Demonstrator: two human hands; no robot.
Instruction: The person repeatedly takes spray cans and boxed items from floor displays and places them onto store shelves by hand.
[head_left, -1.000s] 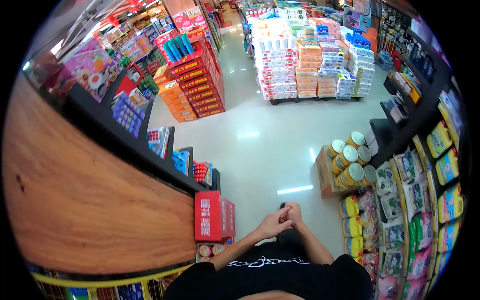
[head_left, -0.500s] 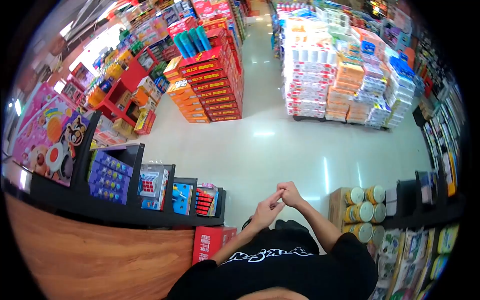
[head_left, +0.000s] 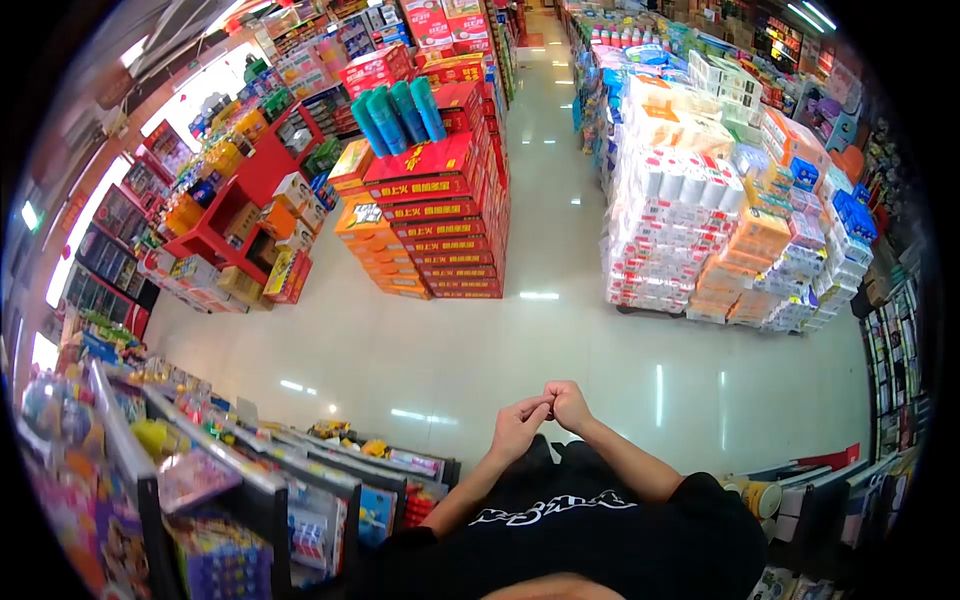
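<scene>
My left hand (head_left: 520, 425) and my right hand (head_left: 568, 405) meet in front of my black T-shirt (head_left: 540, 540), above the tiled floor. The right one is curled into a fist. Against it press the bunched fingers of the left, near the thumb side. Whether anything small sits between them I cannot make out. Both forearms come up from the bottom of the view, and no shop goods touch either hand.
Ahead on the left rises a stack of red drink cartons (head_left: 445, 245) topped by blue-green bottles (head_left: 400, 115). Piled packs of paper rolls (head_left: 670, 230) stand ahead right. Toy shelves (head_left: 320, 490) run along my left; yellow tins (head_left: 762, 498) are at my right. Pale floor (head_left: 500, 350) lies between.
The view has tilted up and moved forward past the wooden counter, so the carton stack and paper packs look nearer. My hands stay together, with the left fingers more bunched.
</scene>
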